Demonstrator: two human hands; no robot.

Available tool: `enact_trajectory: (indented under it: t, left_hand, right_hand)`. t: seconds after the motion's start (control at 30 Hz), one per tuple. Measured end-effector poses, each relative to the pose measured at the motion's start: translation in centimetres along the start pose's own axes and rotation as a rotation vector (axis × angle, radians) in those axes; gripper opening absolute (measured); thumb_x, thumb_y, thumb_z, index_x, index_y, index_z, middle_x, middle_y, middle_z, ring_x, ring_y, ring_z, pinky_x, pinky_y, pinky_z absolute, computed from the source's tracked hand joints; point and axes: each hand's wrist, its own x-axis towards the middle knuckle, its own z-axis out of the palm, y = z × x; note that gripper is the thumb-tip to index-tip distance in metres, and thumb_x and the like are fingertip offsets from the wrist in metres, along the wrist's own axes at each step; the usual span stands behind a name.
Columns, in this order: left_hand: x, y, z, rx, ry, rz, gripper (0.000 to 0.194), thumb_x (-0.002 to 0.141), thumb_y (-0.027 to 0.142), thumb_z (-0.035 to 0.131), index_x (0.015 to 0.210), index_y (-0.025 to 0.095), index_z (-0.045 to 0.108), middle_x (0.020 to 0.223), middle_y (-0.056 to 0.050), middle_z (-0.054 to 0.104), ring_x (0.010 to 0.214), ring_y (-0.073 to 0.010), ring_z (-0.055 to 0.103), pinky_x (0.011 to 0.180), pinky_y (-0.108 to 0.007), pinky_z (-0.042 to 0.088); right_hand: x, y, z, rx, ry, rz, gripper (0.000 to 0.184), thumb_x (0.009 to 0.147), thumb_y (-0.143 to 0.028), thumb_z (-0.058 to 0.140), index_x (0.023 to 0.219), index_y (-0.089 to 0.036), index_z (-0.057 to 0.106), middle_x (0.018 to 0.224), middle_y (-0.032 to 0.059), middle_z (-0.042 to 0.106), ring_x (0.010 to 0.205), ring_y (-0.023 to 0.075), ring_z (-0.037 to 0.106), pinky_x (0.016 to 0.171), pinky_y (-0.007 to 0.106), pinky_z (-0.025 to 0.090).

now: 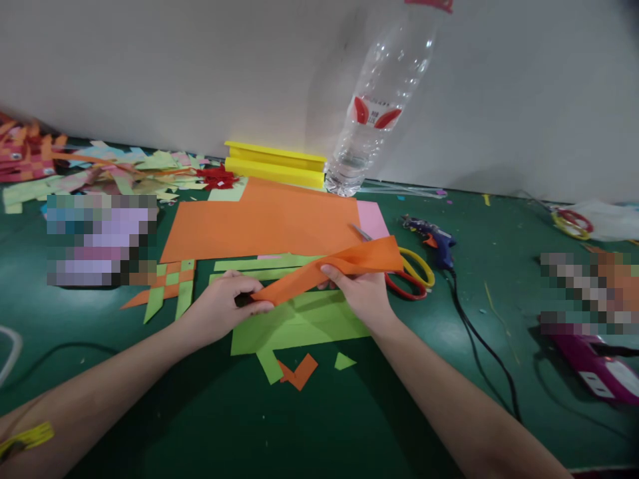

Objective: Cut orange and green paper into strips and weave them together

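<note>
Between my two hands is a folded strip of orange paper [309, 274], raised over the table and slanting up to the right. My left hand [224, 303] pinches its lower left end, while my right hand [357, 293] grips it nearer the right end, thumb on top. Beneath lie a green paper sheet [304, 326] and narrow green strips [249, 264]. Behind them rests a large orange sheet [269, 226]. Scissors [417, 269] with red and yellow handles lie just right of my right hand, their blades partly hidden. A woven orange and green paper fish [172, 283] lies to the left.
A clear bottle [369, 126] leans against the wall beside a folded yellow piece [274, 166]. Right are a blue glue gun [436, 239] with a black cord and a magenta device [589, 362]. Paper scraps [110, 173] pile up at back left; small offcuts [302, 372] lie in front.
</note>
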Motion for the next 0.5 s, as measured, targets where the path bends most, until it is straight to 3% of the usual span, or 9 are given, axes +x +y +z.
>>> enact_trajectory:
  t: [0.17, 0.5]
  left_hand:
    - [-0.12, -0.27, 0.26, 0.005, -0.008, 0.002, 0.039, 0.084, 0.050, 0.058, 0.061, 0.019, 0.053, 0.064, -0.001, 0.060, 0.067, -0.0180, 0.054, 0.060, -0.026, 0.042]
    - [-0.08, 0.19, 0.35, -0.023, -0.001, 0.036, 0.045, 0.086, 0.056, 0.052, 0.060, 0.020, 0.049, 0.059, 0.000, 0.055, 0.063, -0.0169, 0.049, 0.059, -0.027, 0.039]
  right_hand:
    - [-0.07, 0.38, 0.37, 0.095, 0.098, 0.014, 0.025, 0.061, -0.038, 0.080, 0.067, -0.021, 0.062, 0.067, 0.0012, 0.068, 0.064, 0.0188, 0.065, 0.065, 0.037, 0.058]
    - [-0.04, 0.92, 0.66, 0.194, 0.111, 0.007, 0.026, 0.060, -0.038, 0.081, 0.065, -0.020, 0.063, 0.062, -0.0005, 0.066, 0.056, 0.0142, 0.060, 0.056, 0.030, 0.055]
